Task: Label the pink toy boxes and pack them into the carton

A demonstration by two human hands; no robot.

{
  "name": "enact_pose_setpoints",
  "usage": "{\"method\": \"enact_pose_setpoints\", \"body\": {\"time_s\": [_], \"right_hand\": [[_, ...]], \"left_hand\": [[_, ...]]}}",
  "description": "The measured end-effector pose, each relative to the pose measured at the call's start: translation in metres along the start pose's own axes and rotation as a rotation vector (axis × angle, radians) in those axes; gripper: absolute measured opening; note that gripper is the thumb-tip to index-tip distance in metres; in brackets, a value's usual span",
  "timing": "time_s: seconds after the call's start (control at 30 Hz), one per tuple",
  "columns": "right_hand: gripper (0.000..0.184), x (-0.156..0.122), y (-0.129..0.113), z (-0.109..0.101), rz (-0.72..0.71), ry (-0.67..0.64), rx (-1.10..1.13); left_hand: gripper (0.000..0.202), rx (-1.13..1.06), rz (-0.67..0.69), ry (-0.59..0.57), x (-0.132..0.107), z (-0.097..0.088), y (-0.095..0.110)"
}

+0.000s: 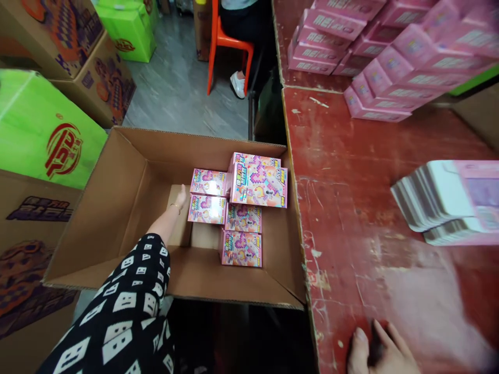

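My left hand (180, 199) reaches down into an open brown carton (117, 208) on the floor and rests against the side of a small pink printed box (207, 209). Its fingers lie flat and hold nothing. Several pink boxes (249, 208) are stacked in the carton, the highest one (259, 183) at the back right. My right hand (380, 350) lies at the near edge of the red table (351, 208), fingers spread on the surface with something dark under them that I cannot make out.
Stacks of pink boxes (390, 57) cover the far end of the table. A pile of flat pink box blanks (448, 202) lies at the right. Green (42, 130) and brown cartons (97, 72) stand at the left. A person sits on an orange chair (228, 47) beyond.
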State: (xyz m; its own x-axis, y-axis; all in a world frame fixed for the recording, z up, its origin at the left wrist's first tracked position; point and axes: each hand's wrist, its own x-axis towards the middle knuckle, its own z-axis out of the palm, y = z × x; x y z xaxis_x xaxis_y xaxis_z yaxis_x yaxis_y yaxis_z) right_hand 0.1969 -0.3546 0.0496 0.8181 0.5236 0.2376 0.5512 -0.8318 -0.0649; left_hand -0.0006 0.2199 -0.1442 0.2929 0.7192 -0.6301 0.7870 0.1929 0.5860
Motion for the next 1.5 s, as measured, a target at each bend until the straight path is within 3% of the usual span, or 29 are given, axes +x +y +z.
{"method": "enact_pose_setpoints", "body": {"time_s": [0.13,0.27,0.37,0.5,0.6,0.73,0.87,0.97,1.1,1.2,1.3,1.4,1.5], "right_hand": [[0.068,0.000,-0.022,-0.008,0.039,0.039,0.062],[0.059,-0.002,-0.024,-0.002,0.080,0.100,0.186],[0.052,0.001,-0.029,-0.002,0.138,0.098,0.274],[0.038,-0.001,-0.050,-0.030,0.262,-0.019,0.583],[0.024,-0.001,-0.059,-0.050,0.297,-0.020,0.628],[0.015,-0.026,-0.062,-0.067,0.313,-0.046,0.742],[0.011,-0.114,-0.068,-0.103,0.134,-0.162,0.944],[0.014,-0.196,-0.054,-0.132,0.003,-0.205,1.062],[0.021,-0.270,-0.037,-0.141,0.181,-0.161,1.184],[0.027,-0.286,-0.037,-0.135,0.287,-0.125,1.290],[0.032,-0.275,-0.037,-0.138,0.246,-0.098,1.331],[0.033,-0.244,-0.031,-0.145,0.188,-0.076,1.316],[0.032,-0.195,-0.026,-0.138,0.117,-0.055,1.264]], "left_hand": [[0.052,0.257,0.028,-0.017,-0.024,-0.031,0.022],[0.049,0.510,0.178,-0.090,-0.071,-0.064,0.062],[0.061,0.639,0.347,-0.111,-0.131,-0.079,0.093],[0.072,0.746,0.688,-0.175,-0.241,-0.075,0.118],[0.069,0.795,1.102,-0.227,-0.307,-0.059,0.123],[0.064,0.797,1.322,-0.361,-0.375,-0.022,0.130],[0.060,0.877,1.367,-0.552,-0.441,0.029,0.127],[0.053,0.885,1.381,-0.624,-0.481,0.074,0.117],[0.047,0.866,1.498,-0.737,-0.527,0.132,0.098],[0.048,0.890,1.524,-0.837,-0.547,0.161,0.094],[0.050,0.859,1.436,-0.847,-0.540,0.174,0.105],[0.052,0.713,1.350,-0.725,-0.506,0.175,0.125],[0.055,0.525,1.275,-0.521,-0.456,0.171,0.149]]}}
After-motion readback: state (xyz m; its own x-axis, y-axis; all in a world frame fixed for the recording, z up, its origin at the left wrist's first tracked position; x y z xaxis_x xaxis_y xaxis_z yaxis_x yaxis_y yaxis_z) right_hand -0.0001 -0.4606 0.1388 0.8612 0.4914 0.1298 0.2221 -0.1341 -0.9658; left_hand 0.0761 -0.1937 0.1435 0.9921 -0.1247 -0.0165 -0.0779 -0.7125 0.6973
